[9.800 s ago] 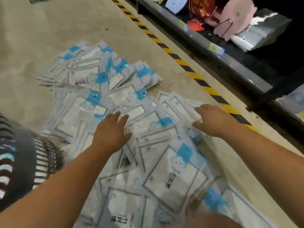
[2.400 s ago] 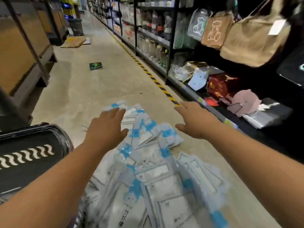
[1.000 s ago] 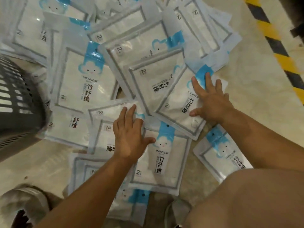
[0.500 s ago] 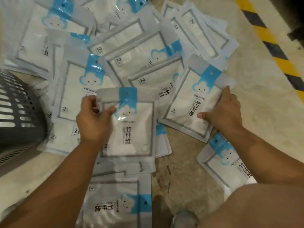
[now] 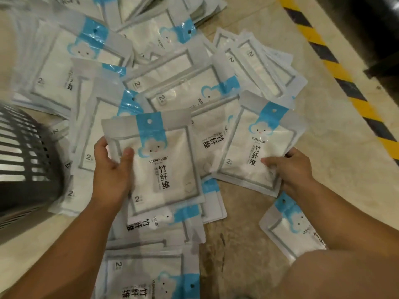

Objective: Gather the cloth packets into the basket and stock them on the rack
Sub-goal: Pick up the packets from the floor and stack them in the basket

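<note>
We gripped one cloth packet [image 5: 164,167] in our left hand [image 5: 110,171] and pinched another packet [image 5: 252,152] in our right hand [image 5: 290,169], at the near side of the pile [image 5: 172,83]. The basket [image 5: 26,167] sat left.

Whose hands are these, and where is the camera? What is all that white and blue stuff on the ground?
No machine here: these are a person's two bare hands. The camera sits on their head, looking down. The left hand grips one cloth packet by its side. The right hand holds another packet at its lower edge. Many more packets lie piled on the floor. The dark slatted basket stands at the left; yellow-and-black tape runs along the right.
</note>
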